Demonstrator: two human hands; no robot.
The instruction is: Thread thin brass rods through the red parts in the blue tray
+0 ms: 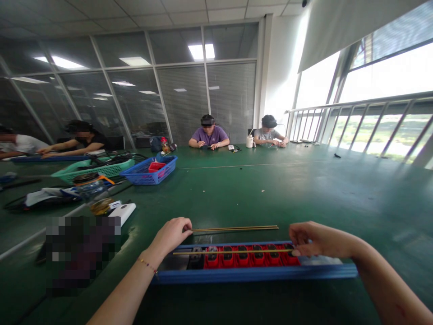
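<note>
Here, thin rods (233, 252) in both hands (173, 234) (313, 239).

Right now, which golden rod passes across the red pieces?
The rod in the right hand; the other rods, at the left hand, are beyond the blue tray.

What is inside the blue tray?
The blue tray holds red-and-black blocks in a row and a dark block at left. A rod in the right hand crosses over; the floor beneath the blocks is covered.
</note>
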